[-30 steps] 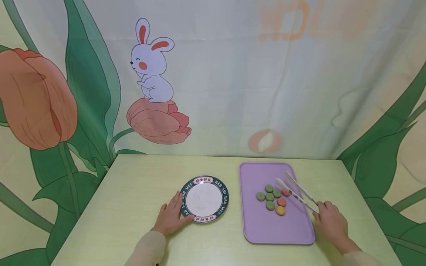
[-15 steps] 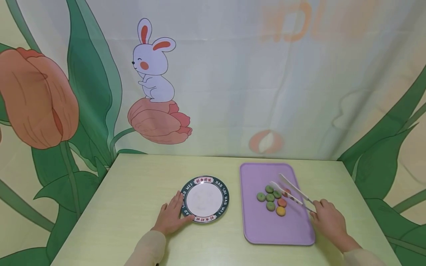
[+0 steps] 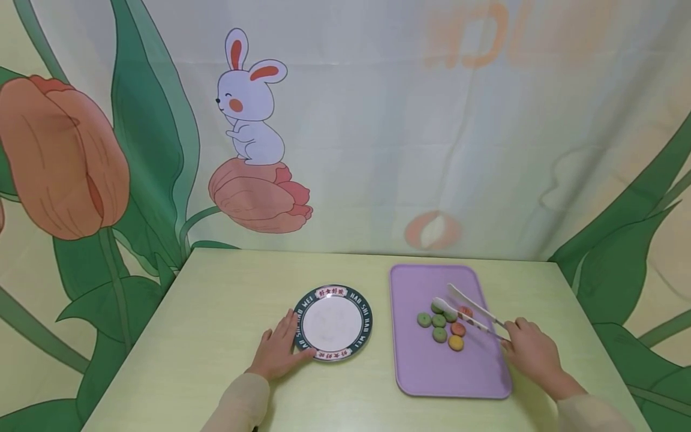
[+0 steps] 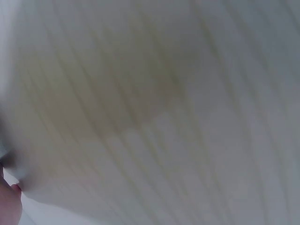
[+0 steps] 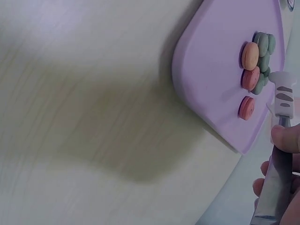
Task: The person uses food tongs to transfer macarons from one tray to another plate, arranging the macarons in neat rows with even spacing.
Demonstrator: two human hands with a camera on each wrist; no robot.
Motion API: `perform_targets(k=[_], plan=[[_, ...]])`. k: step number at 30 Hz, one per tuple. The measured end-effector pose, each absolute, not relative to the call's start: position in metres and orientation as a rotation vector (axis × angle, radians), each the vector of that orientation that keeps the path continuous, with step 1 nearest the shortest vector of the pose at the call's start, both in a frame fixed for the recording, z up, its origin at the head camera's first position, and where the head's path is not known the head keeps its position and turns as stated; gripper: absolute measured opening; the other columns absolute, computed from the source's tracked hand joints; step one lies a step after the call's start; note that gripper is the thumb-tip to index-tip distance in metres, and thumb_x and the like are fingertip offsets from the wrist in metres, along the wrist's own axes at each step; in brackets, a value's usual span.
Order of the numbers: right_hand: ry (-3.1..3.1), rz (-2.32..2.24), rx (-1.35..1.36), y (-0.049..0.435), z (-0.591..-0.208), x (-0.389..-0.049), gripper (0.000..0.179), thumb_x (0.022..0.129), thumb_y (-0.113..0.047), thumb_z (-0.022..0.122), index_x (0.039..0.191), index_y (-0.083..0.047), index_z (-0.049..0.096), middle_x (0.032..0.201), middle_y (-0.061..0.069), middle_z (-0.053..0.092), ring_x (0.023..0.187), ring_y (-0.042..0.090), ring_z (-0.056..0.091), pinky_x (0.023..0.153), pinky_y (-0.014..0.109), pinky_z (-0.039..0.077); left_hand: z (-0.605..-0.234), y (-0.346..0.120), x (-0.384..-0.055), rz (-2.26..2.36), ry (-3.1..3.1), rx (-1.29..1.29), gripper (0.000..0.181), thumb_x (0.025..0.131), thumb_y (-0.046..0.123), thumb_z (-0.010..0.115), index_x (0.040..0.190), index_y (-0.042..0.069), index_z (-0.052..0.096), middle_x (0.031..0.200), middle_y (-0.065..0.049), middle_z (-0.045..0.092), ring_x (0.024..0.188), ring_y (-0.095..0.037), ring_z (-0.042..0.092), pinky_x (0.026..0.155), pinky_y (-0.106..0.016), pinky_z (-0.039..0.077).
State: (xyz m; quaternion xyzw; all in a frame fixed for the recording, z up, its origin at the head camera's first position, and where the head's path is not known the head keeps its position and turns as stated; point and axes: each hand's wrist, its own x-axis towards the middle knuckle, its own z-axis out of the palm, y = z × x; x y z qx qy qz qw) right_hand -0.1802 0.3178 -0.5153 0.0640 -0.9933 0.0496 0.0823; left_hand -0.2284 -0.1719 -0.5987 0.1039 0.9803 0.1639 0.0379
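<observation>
My left hand (image 3: 276,351) rests against the left rim of a white plate (image 3: 332,324) with a dark green lettered border. Its fingers lie mostly straight along the edge. A pair of white-tipped metal tongs (image 5: 276,187) is in my right hand (image 3: 534,354), tips apart. They reach over macarons on a purple tray (image 3: 448,378). One tip partly covers the rearmost of several green macarons (image 3: 439,321). Between the tong arms shows a red macaron (image 3: 465,311), partly hidden. Nearer stand another red macaron (image 3: 458,329) and a yellow macaron (image 3: 456,342).
The pale wooden table (image 3: 216,300) carries the plate left of the tray. Behind its far edge hangs a printed curtain (image 3: 367,150) with a rabbit and tulips. The left wrist view shows mostly blurred table surface.
The right hand has moved the tongs leftward across the tray, from the red macaron to above the rear green ones. The left hand and plate have stayed in place.
</observation>
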Motion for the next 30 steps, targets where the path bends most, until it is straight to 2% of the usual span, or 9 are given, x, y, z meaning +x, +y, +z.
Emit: perform_targets(k=[14, 30], plan=[[-3.003, 0.124, 0.225, 0.3141, -0.5100, -0.1885, 0.027, 0.074, -0.016, 0.066, 0.095, 0.000, 0.061, 0.075, 0.006, 0.051, 0.065, 0.019, 0.048, 0.045, 0.029, 0.036, -0.5966, -0.1720, -0.2287, 0.506, 2.999, 0.328, 0.099, 0.073, 0.073, 0.041, 0.143, 0.008, 0.013, 0.150, -0.007, 0.009, 0.136, -0.026, 0.016, 0.106, -0.053, 0.017], [-3.045, 0.121, 0.241, 0.3088, -0.5061, -0.1909, 0.024, 0.073, -0.016, 0.065, 0.092, -0.001, 0.061, 0.072, 0.005, 0.050, 0.062, 0.019, 0.048, 0.043, 0.029, 0.035, -0.5999, -0.1737, -0.2290, 0.508, 3.000, 0.330, 0.099, 0.073, 0.073, 0.041, 0.143, 0.009, 0.011, 0.150, -0.006, 0.008, 0.136, -0.026, 0.016, 0.107, -0.054, 0.016]])
